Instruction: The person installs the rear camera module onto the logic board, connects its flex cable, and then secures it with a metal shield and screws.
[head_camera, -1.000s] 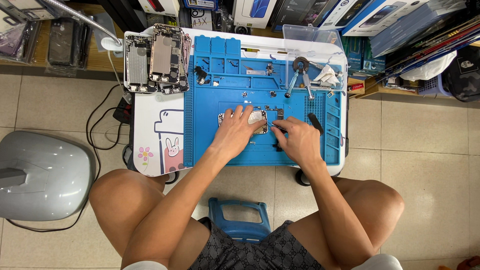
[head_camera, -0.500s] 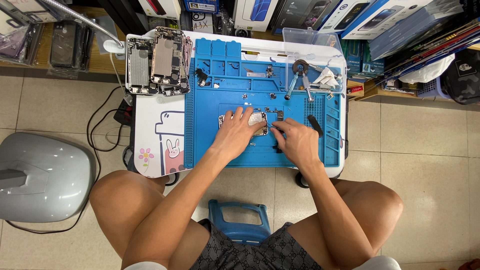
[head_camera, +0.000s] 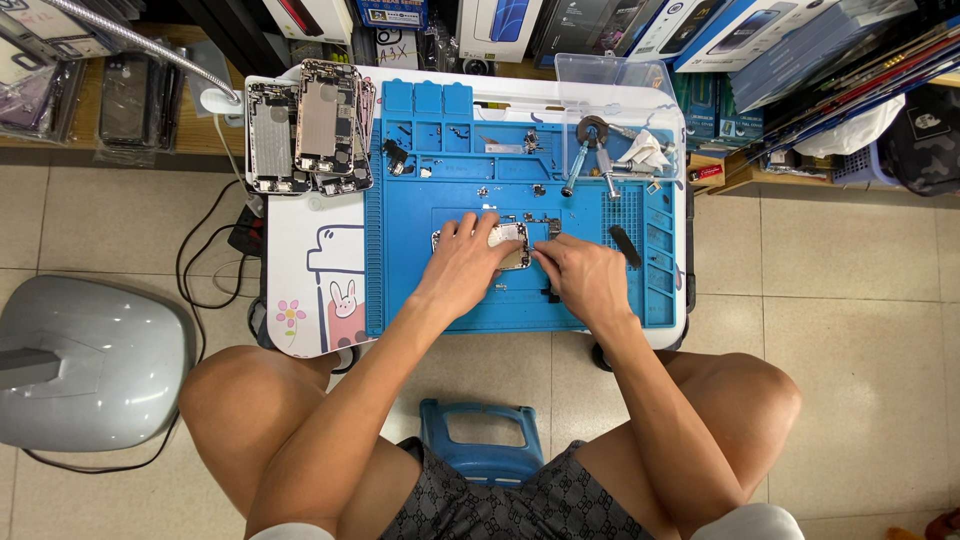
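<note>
Little has moved: the left hand (head_camera: 462, 262) still presses the silver opened phone shell (head_camera: 508, 243) flat on the blue silicone mat (head_camera: 400, 290); the right hand (head_camera: 585, 275) pinches something unseen. Likely light, thin, fragile; best held by its edges.

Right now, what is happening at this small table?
A person sits on a low stool and works on an opened phone that lies on a blue mat. The left hand presses on the phone, and the right hand touches its right edge. Screwdrivers lie at the top of the mat. More opened phones are stacked at the table's far left corner.
</note>
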